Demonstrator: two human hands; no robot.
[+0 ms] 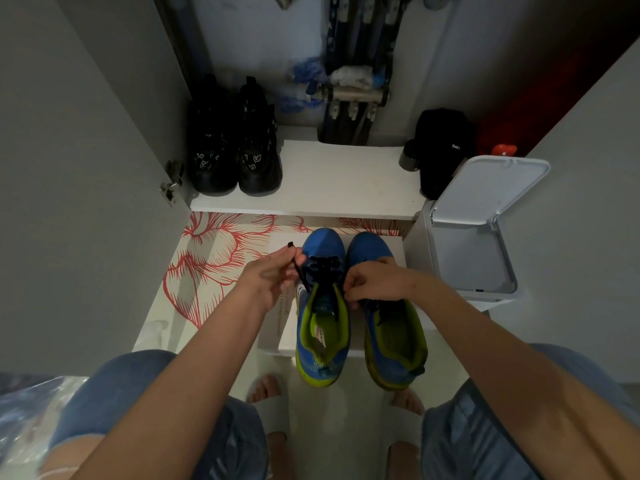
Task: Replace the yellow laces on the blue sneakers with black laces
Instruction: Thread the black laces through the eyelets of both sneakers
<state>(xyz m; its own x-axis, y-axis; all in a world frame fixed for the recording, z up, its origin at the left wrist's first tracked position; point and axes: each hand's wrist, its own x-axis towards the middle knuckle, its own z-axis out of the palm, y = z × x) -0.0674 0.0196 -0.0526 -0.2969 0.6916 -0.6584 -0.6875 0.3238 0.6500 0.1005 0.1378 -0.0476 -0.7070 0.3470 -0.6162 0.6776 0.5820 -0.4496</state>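
Blue sneakers [322, 341] sit side by side on a white box [277, 327]. Left hand [273, 275] pinches the black lace [297, 268] end, drawn up-left. Right hand [375, 282] is curled at the left shoe's top eyelets; its hold is unclear. Advice: pull evenly, keep the lace flat, match the ends.

Faint print on box [279, 323], unreadable.

i read this as a home entry closet; black boots [235, 147] and a cap [443, 147] on a white shelf [346, 181]; a lidded bin [467, 258] beside; floral mat [214, 265] underfoot
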